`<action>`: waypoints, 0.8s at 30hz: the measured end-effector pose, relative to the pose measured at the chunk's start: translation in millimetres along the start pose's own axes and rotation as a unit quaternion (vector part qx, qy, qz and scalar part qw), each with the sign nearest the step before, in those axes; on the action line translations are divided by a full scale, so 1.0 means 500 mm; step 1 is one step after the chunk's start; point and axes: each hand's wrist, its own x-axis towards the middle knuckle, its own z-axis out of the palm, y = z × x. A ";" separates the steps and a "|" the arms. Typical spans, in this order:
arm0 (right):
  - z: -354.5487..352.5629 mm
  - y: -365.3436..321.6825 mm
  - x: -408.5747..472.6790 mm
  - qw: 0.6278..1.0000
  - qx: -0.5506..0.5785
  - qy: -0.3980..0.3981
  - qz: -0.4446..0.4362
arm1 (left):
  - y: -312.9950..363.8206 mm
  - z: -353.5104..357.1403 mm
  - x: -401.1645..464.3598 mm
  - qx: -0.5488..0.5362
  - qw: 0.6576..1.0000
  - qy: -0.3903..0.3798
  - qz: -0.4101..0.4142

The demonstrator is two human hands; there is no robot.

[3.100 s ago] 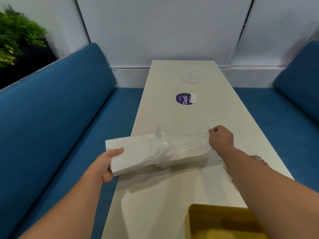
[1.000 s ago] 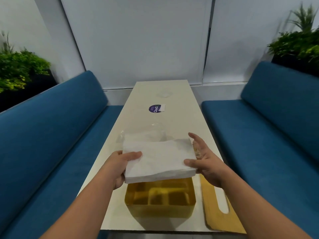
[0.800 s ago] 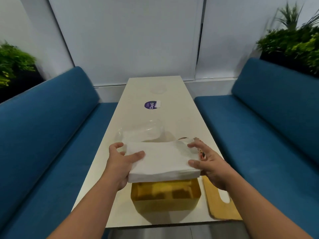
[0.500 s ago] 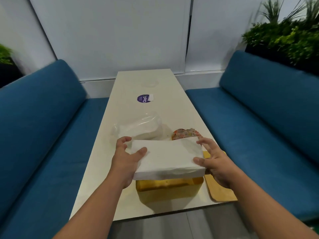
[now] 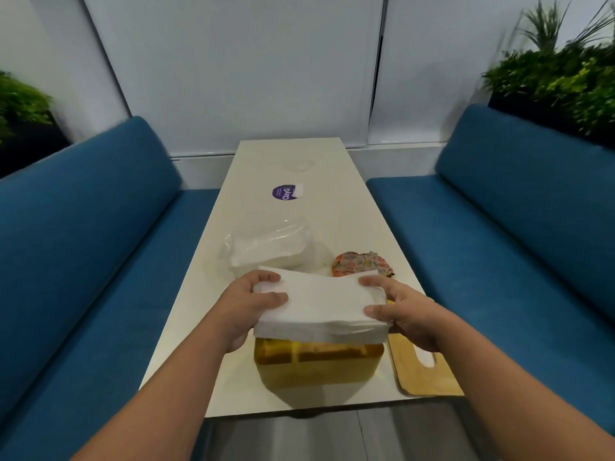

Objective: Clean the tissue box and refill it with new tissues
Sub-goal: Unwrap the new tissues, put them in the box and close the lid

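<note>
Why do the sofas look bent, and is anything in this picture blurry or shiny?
Head view: the wide-angle lens bows the blue sofas and leans the wall lines outward; the plants and the left sofa edge are smeared with motion blur; the tissue stack and both hands stay fairly sharp; the plastic wrapper shows soft glare; the yellow box casts a dim shadow on the table.

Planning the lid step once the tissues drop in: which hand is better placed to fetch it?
Likely right. The wooden lid lies just beside the right hand, right of the yellow box; the left hand grips the tissue stack on the far side.
</note>
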 end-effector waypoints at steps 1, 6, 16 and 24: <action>0.001 -0.002 0.003 1.000 -0.030 0.000 0.001 | -0.003 0.001 0.002 0.019 1.000 0.005 -0.003; 0.018 0.001 0.028 0.974 -0.225 0.028 -0.021 | -0.029 0.009 0.009 0.194 0.979 0.055 -0.014; 0.095 0.024 0.078 0.852 -0.521 0.035 -0.011 | -0.046 0.056 0.028 0.452 0.890 0.063 0.017; 0.133 0.034 0.081 0.790 -0.610 0.008 0.054 | -0.101 0.096 0.047 0.521 0.852 0.036 -0.037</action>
